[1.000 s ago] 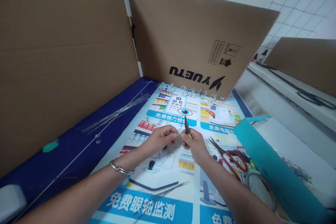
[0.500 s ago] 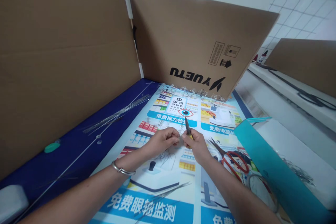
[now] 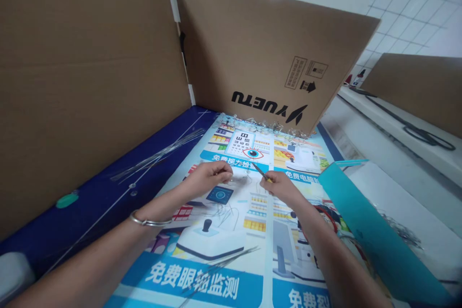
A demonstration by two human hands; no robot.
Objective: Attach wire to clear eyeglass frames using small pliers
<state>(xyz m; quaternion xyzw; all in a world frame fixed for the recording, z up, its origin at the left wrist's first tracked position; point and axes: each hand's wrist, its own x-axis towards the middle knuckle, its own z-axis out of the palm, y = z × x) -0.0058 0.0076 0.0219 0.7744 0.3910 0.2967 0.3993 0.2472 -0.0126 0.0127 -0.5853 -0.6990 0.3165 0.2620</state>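
Observation:
My left hand (image 3: 212,177) is closed above the printed mat (image 3: 195,260), its fingers curled on something too small to make out. To its right, my right hand (image 3: 279,185) grips a small dark-tipped tool (image 3: 260,171) with yellow on its handle, the tip pointing up and left. The two hands are apart. Small clear pieces with thin wire lie on the mat between and beyond them. Thin wires (image 3: 231,262) lie nearer me. Red-handled scissors (image 3: 330,216) are mostly hidden behind my right forearm.
Cardboard panels (image 3: 252,48) stand at the left and back. Wire bundles (image 3: 159,154) lie on the blue surface at left, near a green disc (image 3: 67,200). A row of wire pieces (image 3: 267,126) lines the back. At right, a teal-edged tray (image 3: 378,231) holds wire bits.
My hands have moved apart, the left one leftward and slightly up, the right one rightward with the tool. The scissors are now mostly covered by my right arm.

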